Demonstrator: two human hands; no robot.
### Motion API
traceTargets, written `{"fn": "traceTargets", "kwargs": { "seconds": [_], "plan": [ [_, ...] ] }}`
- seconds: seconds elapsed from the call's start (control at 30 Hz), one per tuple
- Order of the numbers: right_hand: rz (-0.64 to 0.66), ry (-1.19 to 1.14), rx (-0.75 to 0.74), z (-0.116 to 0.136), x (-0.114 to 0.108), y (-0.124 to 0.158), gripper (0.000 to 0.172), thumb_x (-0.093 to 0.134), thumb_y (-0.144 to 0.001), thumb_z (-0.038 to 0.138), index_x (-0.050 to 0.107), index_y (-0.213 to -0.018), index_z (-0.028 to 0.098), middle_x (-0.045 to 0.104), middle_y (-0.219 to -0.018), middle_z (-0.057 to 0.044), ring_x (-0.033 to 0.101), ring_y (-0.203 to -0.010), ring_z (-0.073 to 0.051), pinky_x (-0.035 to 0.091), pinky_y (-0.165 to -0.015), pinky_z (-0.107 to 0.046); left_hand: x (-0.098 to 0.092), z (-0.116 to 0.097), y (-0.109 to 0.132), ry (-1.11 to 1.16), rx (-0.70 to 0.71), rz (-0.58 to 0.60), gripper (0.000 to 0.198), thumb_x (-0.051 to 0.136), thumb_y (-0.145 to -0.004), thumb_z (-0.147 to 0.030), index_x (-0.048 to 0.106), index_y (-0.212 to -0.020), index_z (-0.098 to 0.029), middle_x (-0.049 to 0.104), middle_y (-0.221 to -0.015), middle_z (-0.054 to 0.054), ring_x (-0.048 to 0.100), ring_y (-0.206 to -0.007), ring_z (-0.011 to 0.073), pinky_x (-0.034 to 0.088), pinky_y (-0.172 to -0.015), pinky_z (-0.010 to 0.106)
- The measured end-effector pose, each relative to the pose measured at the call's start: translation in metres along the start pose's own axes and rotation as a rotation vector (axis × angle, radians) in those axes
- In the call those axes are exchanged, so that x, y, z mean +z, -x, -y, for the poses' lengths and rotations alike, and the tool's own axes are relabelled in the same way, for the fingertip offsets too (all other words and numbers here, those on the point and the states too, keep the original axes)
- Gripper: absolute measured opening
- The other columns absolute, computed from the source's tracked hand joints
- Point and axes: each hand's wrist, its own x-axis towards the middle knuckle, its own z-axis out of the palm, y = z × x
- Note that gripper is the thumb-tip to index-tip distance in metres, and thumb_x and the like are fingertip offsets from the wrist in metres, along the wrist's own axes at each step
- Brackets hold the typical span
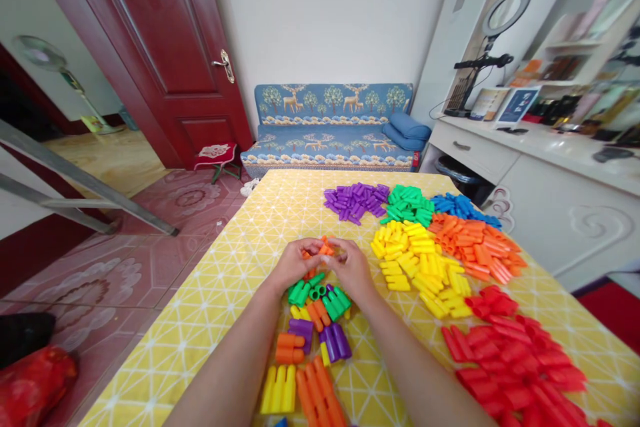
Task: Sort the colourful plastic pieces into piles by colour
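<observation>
Both my hands meet at the middle of a table with a yellow patterned cloth (pixel 235 293). My left hand (pixel 296 262) and my right hand (pixel 353 268) are closed together on orange tube-shaped plastic pieces (pixel 325 249) held between the fingertips. Just below the hands lies a joined cluster of green, orange, purple and yellow tube pieces (pixel 315 327) reaching toward me between my forearms.
Sorted heaps of loose tube pieces lie to the right: purple (pixel 355 200), green (pixel 410 204), blue (pixel 463 207), orange (pixel 475 247), yellow (pixel 420 267), red (pixel 510 360). A blue sofa (pixel 330 130) stands beyond the table, a white counter (pixel 550 167) at right, a red door (pixel 165 47) at left.
</observation>
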Motion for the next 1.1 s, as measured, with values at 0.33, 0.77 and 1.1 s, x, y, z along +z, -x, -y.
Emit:
{"fn": "traceTargets", "kwargs": {
  "seconds": [0.33,0.77,1.1],
  "plan": [
    [-0.054,-0.157,0.083,-0.019,0.001,0.0,0.015,0.055,-0.077,0.03,0.057,-0.088,0.02,0.066,-0.077,-0.001,0.062,-0.067,-0.015,0.05,-0.062,-0.028,-0.02,-0.008,-0.001,0.166,-0.069,-0.033,0.045,0.052,-0.085,-0.047,0.063,-0.114,-0.014,0.068,-0.109,0.011,0.062,-0.097,0.0231,0.046,-0.088,0.035],
    [-0.072,-0.091,0.064,-0.022,0.004,-0.001,0.02,0.055,-0.077,0.031,0.063,-0.093,0.021,0.066,-0.077,-0.001,0.061,-0.068,-0.015,0.049,-0.063,-0.026,-0.04,-0.02,-0.001,-0.045,-0.103,0.269,0.044,0.075,-0.063,-0.028,0.07,-0.104,-0.015,0.068,-0.1,0.007,0.062,-0.088,0.0214,0.048,-0.079,0.03],
    [-0.032,-0.156,0.051,-0.011,-0.004,0.001,0.028,0.049,-0.085,0.039,0.069,-0.091,0.02,0.065,-0.07,-0.001,0.057,-0.059,-0.013,0.045,-0.055,-0.023,-0.019,-0.018,-0.003,0.169,-0.205,0.093,0.052,0.052,-0.079,-0.06,0.07,-0.083,-0.011,0.071,-0.073,0.009,0.061,-0.065,0.0173,0.041,-0.06,0.025]
  ]
}}
